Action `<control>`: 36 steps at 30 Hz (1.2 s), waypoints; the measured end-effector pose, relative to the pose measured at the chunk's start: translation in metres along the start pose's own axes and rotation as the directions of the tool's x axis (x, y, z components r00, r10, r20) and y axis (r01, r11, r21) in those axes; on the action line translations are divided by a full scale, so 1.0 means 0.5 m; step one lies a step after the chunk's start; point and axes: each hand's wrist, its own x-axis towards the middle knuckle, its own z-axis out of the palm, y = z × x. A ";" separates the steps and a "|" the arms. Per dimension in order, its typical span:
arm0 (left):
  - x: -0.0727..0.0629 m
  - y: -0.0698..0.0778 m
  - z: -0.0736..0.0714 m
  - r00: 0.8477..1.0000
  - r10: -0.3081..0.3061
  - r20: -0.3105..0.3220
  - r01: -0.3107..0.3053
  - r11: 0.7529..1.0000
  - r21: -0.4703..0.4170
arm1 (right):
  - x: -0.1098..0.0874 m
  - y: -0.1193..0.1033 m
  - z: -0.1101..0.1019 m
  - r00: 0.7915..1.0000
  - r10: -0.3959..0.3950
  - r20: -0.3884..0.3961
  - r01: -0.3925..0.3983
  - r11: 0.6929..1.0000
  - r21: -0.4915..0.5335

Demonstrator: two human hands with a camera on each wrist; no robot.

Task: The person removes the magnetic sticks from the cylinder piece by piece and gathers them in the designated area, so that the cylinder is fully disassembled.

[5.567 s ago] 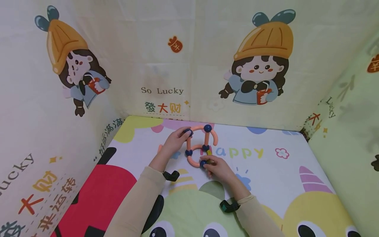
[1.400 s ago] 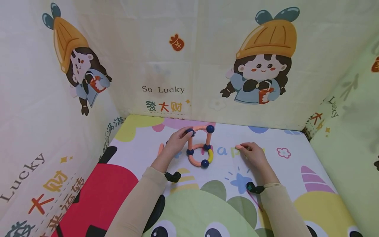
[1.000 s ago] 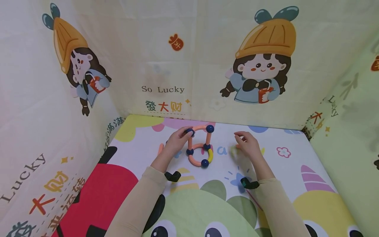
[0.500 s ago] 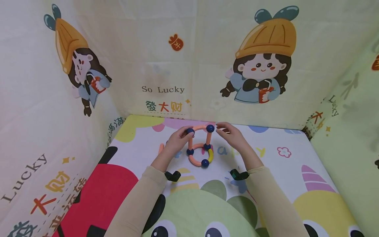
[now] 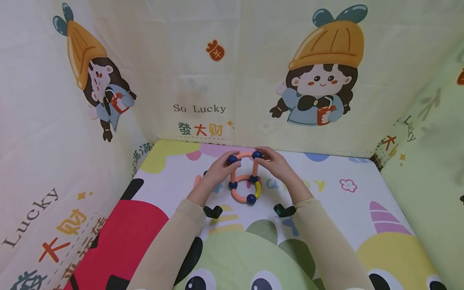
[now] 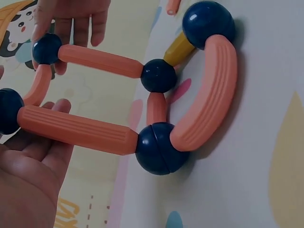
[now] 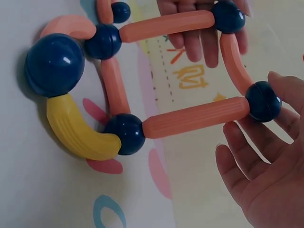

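A frame of magnetic sticks and balls stands on the table. Its base ring has salmon curved sticks (image 5: pixel 238 196), a yellow curved stick (image 7: pixel 78 133) and dark blue balls (image 5: pixel 251 199). Two straight salmon sticks (image 7: pixel 194 117) rise from the ring, with a curved salmon stick (image 5: pixel 244 155) joining the balls on top. My left hand (image 5: pixel 219 169) holds the upper left ball (image 7: pixel 228 16) between thumb and fingers. Opposite it, my right hand (image 5: pixel 277 164) pinches the upper right ball (image 7: pixel 263 101) between thumb and fingertips.
Left of my left hand lie another salmon stick (image 5: pixel 197 180) and a blue ball (image 5: pixel 205 173), partly hidden behind the hand. A printed cloth covers the table (image 5: pixel 326 209). Cloth walls (image 5: pixel 253 80) enclose the back and sides.
The curved stick once hanging from the upper right ball is off the frame. My right hand let go of a salmon stick on the right and came left to the upper right ball. My left hand stayed.
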 end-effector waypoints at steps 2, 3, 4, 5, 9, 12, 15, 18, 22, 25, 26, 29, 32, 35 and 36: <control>0.004 0.000 -0.001 1.000 0.009 0.013 -0.009 0.999 -0.032 | 0.005 -0.002 0.003 1.000 0.000 0.005 0.000 1.000 0.013; 0.005 0.000 -0.001 1.000 0.013 0.020 -0.012 0.999 -0.047 | 0.006 -0.003 0.005 1.000 -0.003 0.006 0.003 1.000 0.017; 0.008 -0.001 -0.002 0.999 0.018 0.030 -0.016 0.998 -0.061 | 0.007 -0.003 0.006 1.000 -0.008 0.008 0.008 1.000 0.019; 0.010 -0.001 -0.002 0.999 0.021 0.043 -0.018 0.997 -0.076 | 0.007 -0.003 0.006 1.000 -0.012 0.009 0.012 1.000 0.018; 0.017 -0.004 -0.001 0.998 0.027 0.054 -0.022 0.995 -0.093 | 0.009 0.000 0.008 1.000 -0.020 0.008 0.019 1.000 0.021; 0.018 -0.003 -0.001 0.999 0.025 0.040 -0.022 0.997 -0.079 | 0.009 0.002 0.010 1.000 -0.026 0.007 0.026 1.000 0.017; 0.015 0.002 0.001 0.999 0.029 0.036 -0.027 0.999 -0.032 | 0.009 0.005 0.012 1.000 -0.030 -0.005 0.030 1.000 0.003; 0.014 0.006 0.004 0.999 0.030 0.038 -0.030 0.999 0.021 | 0.007 0.004 0.014 1.000 -0.020 -0.020 0.020 1.000 0.005; 0.013 0.009 0.007 1.000 0.002 0.015 -0.003 0.998 0.056 | 0.005 0.002 0.017 1.000 -0.001 -0.025 0.002 1.000 0.031; 0.012 0.010 0.009 1.000 -0.020 0.003 0.020 0.996 0.085 | 0.003 0.002 0.016 0.999 0.012 -0.030 -0.011 0.999 0.040; 0.011 0.012 0.009 1.000 -0.025 0.000 0.025 0.994 0.104 | 0.001 0.003 0.015 0.999 0.015 -0.033 -0.014 0.999 0.041; 0.009 0.016 0.012 1.000 -0.014 0.015 0.012 0.988 0.154 | -0.001 0.003 0.012 0.999 0.013 -0.041 -0.012 1.000 0.027; 0.008 0.016 0.014 1.000 -0.015 0.006 0.014 0.983 0.183 | -0.003 0.001 0.010 0.999 0.003 -0.039 -0.002 1.000 0.022; 0.008 0.012 0.015 0.999 -0.027 -0.018 0.029 0.984 0.178 | -0.004 -0.002 0.011 0.999 -0.002 -0.035 0.002 1.000 0.024; 0.008 0.011 0.016 0.999 -0.033 -0.028 0.037 0.984 0.175 | -0.004 -0.002 0.010 0.999 -0.001 -0.038 0.002 1.000 0.024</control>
